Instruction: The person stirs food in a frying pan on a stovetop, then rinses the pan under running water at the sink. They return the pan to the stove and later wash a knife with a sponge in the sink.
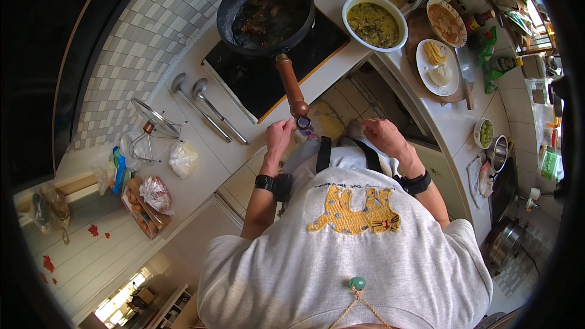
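A dark wok-style frying pan (274, 9) sits on the black glass cooktop (237, 73), with browned bits and dark liquid inside. Its brown wooden handle (291, 84) points towards me and ends in a metal ring (303, 122). My left hand (279, 135) is curled right beside that ring; whether the fingertips grip it is hard to see. Off to the right, in front of the counter edge, my right hand (384, 135) has loosely bent fingers with nothing visible in them. Both wrists wear black straps.
Two metal ladles (210, 109) and a lid rack (148, 128) lie left. A white bowl of soup (372, 23) stands right of the cooktop. Beyond it, a plate with dough and yellow strips (438, 67) and a knife (467, 82) rest on a round board (411, 32).
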